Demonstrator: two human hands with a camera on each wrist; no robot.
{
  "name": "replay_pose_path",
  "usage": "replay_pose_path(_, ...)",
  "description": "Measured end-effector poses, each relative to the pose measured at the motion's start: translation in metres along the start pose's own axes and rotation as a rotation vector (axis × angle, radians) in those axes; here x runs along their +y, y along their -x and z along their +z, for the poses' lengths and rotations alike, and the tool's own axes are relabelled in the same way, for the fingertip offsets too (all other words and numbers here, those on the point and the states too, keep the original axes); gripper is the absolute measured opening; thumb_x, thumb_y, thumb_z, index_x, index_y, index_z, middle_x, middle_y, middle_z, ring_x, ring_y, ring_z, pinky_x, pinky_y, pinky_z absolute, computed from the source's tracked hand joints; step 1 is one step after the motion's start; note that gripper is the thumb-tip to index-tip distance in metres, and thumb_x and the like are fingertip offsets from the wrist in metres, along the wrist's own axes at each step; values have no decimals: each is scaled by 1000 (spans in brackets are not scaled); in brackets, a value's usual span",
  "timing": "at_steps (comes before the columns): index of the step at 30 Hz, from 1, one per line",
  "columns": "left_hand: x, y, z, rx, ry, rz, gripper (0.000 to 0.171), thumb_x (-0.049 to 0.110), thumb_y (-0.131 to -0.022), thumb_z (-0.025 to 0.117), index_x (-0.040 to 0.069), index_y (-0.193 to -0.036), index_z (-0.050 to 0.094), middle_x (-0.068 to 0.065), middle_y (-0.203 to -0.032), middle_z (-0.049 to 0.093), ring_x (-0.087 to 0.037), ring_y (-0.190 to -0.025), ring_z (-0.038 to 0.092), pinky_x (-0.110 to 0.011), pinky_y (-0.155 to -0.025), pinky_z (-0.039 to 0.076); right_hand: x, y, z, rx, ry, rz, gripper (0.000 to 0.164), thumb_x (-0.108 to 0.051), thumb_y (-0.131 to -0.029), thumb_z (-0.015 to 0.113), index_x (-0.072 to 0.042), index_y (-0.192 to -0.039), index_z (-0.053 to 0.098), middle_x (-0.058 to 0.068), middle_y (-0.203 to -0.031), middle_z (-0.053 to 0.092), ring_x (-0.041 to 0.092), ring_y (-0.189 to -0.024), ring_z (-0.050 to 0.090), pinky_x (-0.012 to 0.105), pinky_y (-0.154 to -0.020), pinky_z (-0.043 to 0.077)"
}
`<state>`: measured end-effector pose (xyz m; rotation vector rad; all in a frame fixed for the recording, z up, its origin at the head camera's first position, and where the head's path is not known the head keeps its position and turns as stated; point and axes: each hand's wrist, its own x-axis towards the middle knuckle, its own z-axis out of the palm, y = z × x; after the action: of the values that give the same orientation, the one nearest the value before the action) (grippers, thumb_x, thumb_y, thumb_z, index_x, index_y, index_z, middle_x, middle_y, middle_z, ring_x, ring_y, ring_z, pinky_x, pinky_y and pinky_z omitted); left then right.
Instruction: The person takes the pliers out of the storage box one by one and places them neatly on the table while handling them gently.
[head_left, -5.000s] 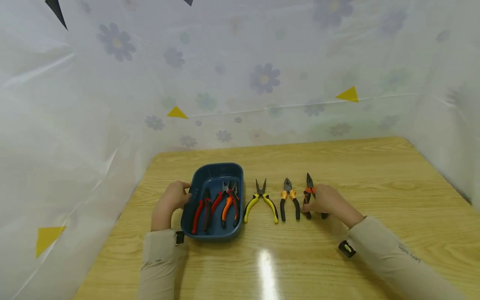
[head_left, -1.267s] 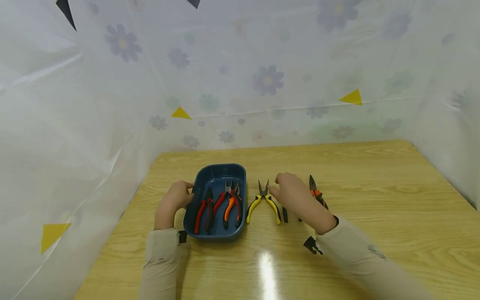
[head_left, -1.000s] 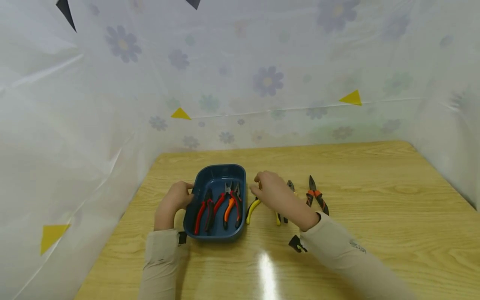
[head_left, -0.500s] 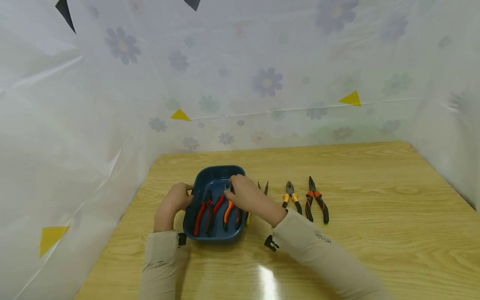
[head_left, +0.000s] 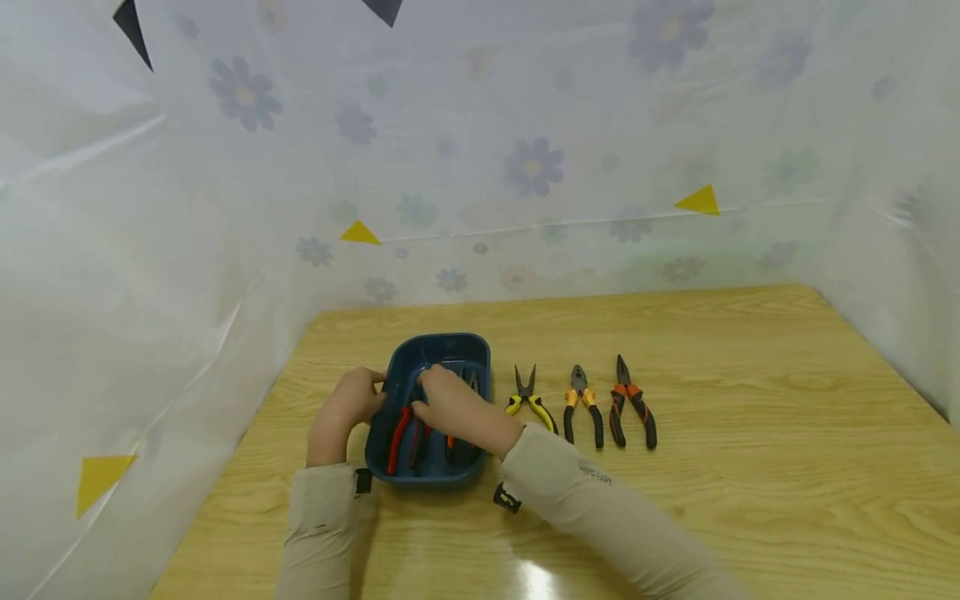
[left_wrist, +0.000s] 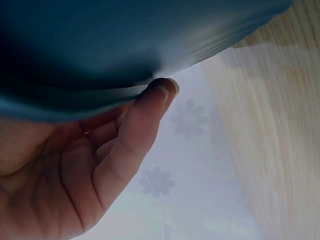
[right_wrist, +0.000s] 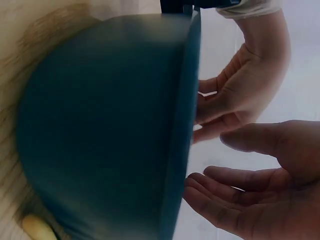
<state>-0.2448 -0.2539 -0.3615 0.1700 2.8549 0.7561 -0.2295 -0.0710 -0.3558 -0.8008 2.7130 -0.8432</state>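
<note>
My left hand grips the left rim of a dark blue plastic tub, which also shows in the left wrist view. Over the tub reaches my right hand, hiding part of what lies inside. In the right wrist view the right hand has its thumb and fingers apart, with nothing between them. Below it in the tub lie red-handled pliers, nearest its fingertips, and orange-handled pliers, partly covered. Whether the fingertips touch the red-handled pliers is unclear.
Right of the tub, three pliers lie in a row on the wooden table: yellow-handled long-nose pliers, yellow-and-black pliers and orange-and-black long-nose pliers. A flowered plastic sheet hangs behind.
My right hand has left the orange-and-black pliers and swept left across the row, until it is over the tub. The left hand stays on the rim; the row of pliers keeps its place.
</note>
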Motion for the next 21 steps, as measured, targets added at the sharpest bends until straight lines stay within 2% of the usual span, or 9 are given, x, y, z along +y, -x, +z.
replay_pose_path(7, -2, -1, -1, 1, -23, 15, 44, -2, -89, 53, -14, -131, 51, -5, -54, 50, -11, -44, 49, -25, -46, 44, -12, -10, 15, -4, 53, -63, 31, -13, -94, 60, 1, -121, 64, 14, -118, 61, 24, -103, 60, 26, -79, 51)
replay_pose_path(10, -3, -2, 0, 9, -25, 22, 44, -2, -87, 53, -14, -130, 52, -5, -53, 51, -11, -44, 49, -24, -46, 44, -16, -14, 20, -6, 75, -57, 17, -9, -92, 61, 0, -102, 71, 11, -104, 63, 23, -94, 61, 27, -73, 50)
replay_pose_path(12, -4, -3, 0, 13, -25, 23, 44, -2, -87, 53, -14, -130, 52, -6, -53, 53, -11, -44, 50, -24, -46, 44, -19, -17, 22, -22, 111, -45, 10, -8, -90, 62, -2, -89, 70, 10, -99, 64, 24, -94, 60, 29, -78, 49)
replay_pose_path(14, -4, -3, 0, 14, -24, 22, 44, -1, -87, 53, -14, -130, 52, -6, -53, 54, -11, -44, 50, -24, -46, 43, -22, -19, 24, -54, 154, -40, 10, -8, -89, 63, -3, -82, 67, 11, -99, 64, 25, -97, 59, 33, -86, 47)
replay_pose_path(17, -2, -2, -1, 12, -19, 16, 44, -1, -88, 53, -13, -130, 52, -6, -52, 52, -10, -43, 48, -24, -46, 42, -26, -23, 29, -105, 252, -18, 12, -15, -90, 65, -4, -88, 68, 12, -107, 65, 27, -105, 57, 37, -97, 41)
replay_pose_path(21, 0, -1, 0, 10, -6, 12, 45, -1, -88, 53, -13, -131, 52, -3, -50, 49, -10, -42, 46, -24, -45, 41, -29, -25, 37, -142, 375, 38, 26, -31, -88, 68, -6, -97, 71, 10, -107, 66, 28, -104, 51, 39, -92, 39)
